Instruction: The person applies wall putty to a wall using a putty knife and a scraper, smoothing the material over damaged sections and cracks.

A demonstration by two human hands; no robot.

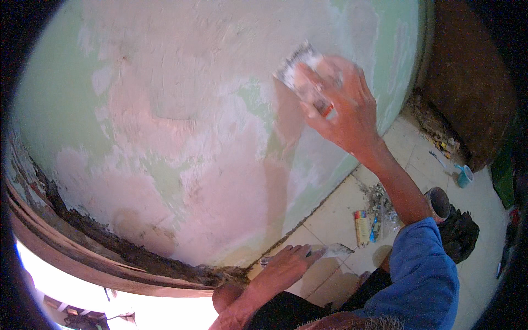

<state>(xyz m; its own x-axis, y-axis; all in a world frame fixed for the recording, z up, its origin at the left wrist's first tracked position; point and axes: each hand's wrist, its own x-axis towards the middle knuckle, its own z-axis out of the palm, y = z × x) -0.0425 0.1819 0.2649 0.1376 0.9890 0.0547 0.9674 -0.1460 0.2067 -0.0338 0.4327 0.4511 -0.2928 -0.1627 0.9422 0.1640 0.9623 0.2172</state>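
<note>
My right hand (345, 107) grips a short, wide scraper blade (296, 61) coated in white paste, pressed near the upper right of a patchy wall (165, 99) of green paint and pale filler. The hand is slightly blurred, and a small red part shows under its fingers. Below, my left hand (283, 263) is closed round a putty knife whose paste-smeared blade (335, 250) points right, just above the tiled floor near the foot of the wall.
Debris (377, 198), a yellow cylindrical container (361, 228), a metal pot (439, 204), dark crumpled material (462, 236) and a teal cup (465, 176) lie on the floor at right. A brown panel (467, 71) stands beyond. A wooden frame (82, 264) borders a bright opening at lower left.
</note>
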